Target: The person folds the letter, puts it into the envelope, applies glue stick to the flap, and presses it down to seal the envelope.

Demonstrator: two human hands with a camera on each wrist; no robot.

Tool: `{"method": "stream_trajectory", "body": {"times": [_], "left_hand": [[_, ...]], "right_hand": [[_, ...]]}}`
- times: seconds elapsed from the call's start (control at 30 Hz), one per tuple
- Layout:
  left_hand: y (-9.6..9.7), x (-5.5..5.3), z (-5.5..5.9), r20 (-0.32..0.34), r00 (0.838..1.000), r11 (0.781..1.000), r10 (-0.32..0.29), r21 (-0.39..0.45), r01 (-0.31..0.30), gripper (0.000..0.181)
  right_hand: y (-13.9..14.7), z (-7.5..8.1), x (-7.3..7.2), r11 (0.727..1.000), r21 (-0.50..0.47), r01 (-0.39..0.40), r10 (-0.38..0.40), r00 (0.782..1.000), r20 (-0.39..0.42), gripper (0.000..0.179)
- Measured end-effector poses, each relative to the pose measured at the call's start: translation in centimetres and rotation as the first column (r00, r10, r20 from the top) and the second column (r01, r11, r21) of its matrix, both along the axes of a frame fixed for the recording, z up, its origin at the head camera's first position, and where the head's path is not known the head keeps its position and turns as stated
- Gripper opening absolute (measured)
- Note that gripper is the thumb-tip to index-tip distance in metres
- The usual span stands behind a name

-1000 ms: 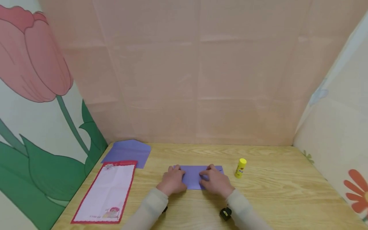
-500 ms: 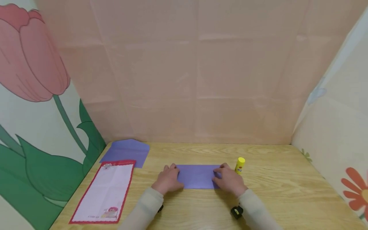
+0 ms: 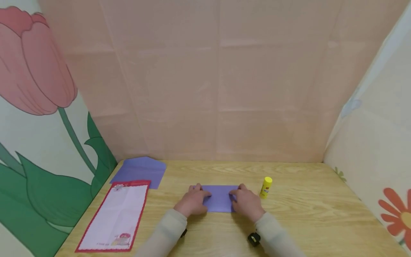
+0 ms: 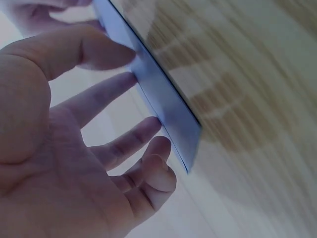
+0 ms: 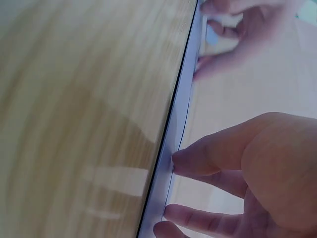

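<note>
- A purple sheet (image 3: 220, 197) is laid flat on the wooden table (image 3: 305, 214), near the front edge and about midway across
- The sheet's left end is pressed by the left hand (image 3: 193, 201), whose fingers (image 4: 119, 146) are spread apart and nearly straight, their tips touching the paper edge (image 4: 166, 106) in the left wrist view
- The sheet's right end is pressed by the right hand (image 3: 245, 202); its fingertips (image 5: 181, 159) are seen against the folded edge (image 5: 176, 134) in the right wrist view, extended rather than curled round it
- Nothing is gripped or pinched by either hand; the sheet is only held down between them
- A yellow glue stick (image 3: 266, 187) is stood upright just beside the right hand, apart from the sheet
- A second purple piece (image 3: 139, 171) with a pointed flap is laid at the table's far left corner
- A white letter sheet with a red border (image 3: 115, 216) is laid in front of it, overlapping its near edge
- A tulip picture (image 3: 38, 64) is seen on the left wall
</note>
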State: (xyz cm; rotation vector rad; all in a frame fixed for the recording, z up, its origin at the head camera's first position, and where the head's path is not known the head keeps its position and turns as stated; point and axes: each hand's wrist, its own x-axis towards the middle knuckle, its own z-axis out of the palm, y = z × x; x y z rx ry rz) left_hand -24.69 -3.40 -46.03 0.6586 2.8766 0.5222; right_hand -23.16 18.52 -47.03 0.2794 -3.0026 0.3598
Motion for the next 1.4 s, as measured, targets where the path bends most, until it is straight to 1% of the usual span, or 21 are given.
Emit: {"method": "stream_trajectory", "body": {"times": [0.17,0.27,0.33,0.47,0.6,0.73,0.9,1.0,1.2,1.4], "left_hand": [[0.9,0.3,0.1,-0.018,0.999,0.997,-0.032,-0.068,0.03,0.053],[1.1,0.4,0.2,-0.026,0.999,0.995,-0.031,-0.095,0.028,0.054],[1.0,0.4,0.2,-0.027,0.999,0.995,-0.021,-0.103,0.018,0.055],[0.5,0.3,0.3,-0.038,0.999,0.995,0.015,-0.095,-0.018,0.053],[-0.5,0.2,0.4,-0.05,0.996,0.995,0.068,-0.075,-0.072,0.052],[-1.6,0.1,0.3,-0.038,0.994,0.993,0.103,-0.058,-0.105,0.054],[-2.8,-0.2,0.0,-0.028,0.993,0.991,0.117,-0.063,-0.118,0.055],[-3.2,-0.3,0.0,-0.023,0.993,0.99,0.119,-0.071,-0.121,0.056],[-3.4,-0.4,0.1,-0.006,0.992,0.99,0.128,-0.054,-0.128,0.056],[-3.5,-0.4,0.1,-0.009,0.99,0.99,0.138,-0.028,-0.138,0.056]], "right_hand": [[-1.8,-0.2,0.0,0.993,-0.044,-0.113,0.113,0.994,-0.003,0.033],[-2.2,-0.2,-0.1,0.99,-0.053,-0.132,0.133,0.991,0.015,0.033],[-2.3,0.0,-0.2,0.992,-0.046,-0.117,0.119,0.992,0.035,0.032],[-1.8,0.2,-0.4,0.998,-0.012,-0.061,0.062,0.996,0.07,0.032],[-1.0,0.4,-0.3,1.0,0.002,-0.031,0.031,0.998,0.058,0.033],[0.1,0.1,-0.3,1.0,-0.006,0.004,-0.004,0.999,0.05,0.032],[1.4,-0.1,-0.3,0.999,-0.019,0.04,-0.039,0.996,0.078,0.033],[2.0,0.1,-0.3,0.998,-0.017,0.054,-0.052,0.994,0.092,0.034],[2.5,0.4,-0.2,0.998,-0.015,0.053,-0.051,0.994,0.099,0.036],[2.6,0.5,-0.3,0.998,-0.021,0.052,-0.05,0.994,0.101,0.038]]}}
